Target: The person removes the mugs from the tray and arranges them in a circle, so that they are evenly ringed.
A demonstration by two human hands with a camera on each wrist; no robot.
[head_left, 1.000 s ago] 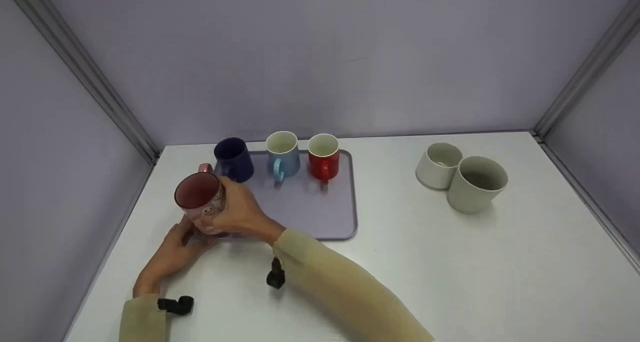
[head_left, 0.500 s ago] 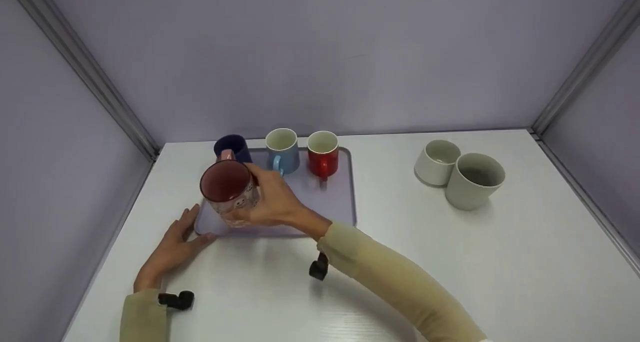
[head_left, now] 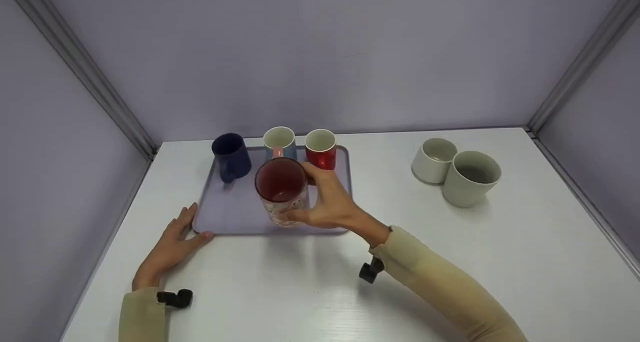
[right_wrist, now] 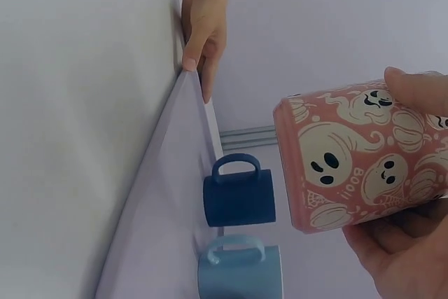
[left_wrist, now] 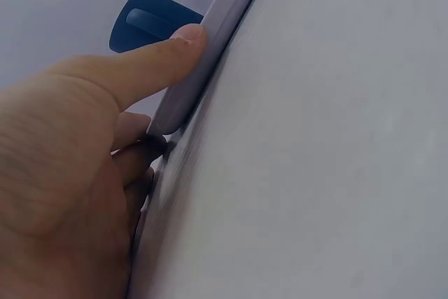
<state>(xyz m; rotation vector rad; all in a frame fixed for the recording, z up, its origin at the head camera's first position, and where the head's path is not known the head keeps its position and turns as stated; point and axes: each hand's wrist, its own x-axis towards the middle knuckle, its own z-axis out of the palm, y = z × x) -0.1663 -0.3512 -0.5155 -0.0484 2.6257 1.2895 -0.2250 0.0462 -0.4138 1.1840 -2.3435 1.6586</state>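
My right hand (head_left: 330,199) grips a pink mug (right_wrist: 364,152) printed with white ghosts and pumpkins, thumb and fingers round its body. In the head view its dark red inside shows and its handle points away; the right wrist view has it raised above the lilac tray (head_left: 225,212). My left hand (head_left: 170,249) touches the tray's near left corner, thumb (left_wrist: 168,57) on the front edge and the other fingers along the left side. On the tray stand a dark blue mug (head_left: 234,162), a light blue mug (right_wrist: 241,274) and a red mug (head_left: 322,158), the latter two partly covered.
Two whitish cups, a smaller one (head_left: 431,167) and a larger one (head_left: 465,187), stand close together on the white table (head_left: 410,232) right of the tray. Lilac panels (head_left: 340,57) enclose the back and sides.
My right hand has carried the pink mug rightward from the tray's left edge to over its middle, baring the dark blue mug and covering part of the light blue one. The left hand stays put.
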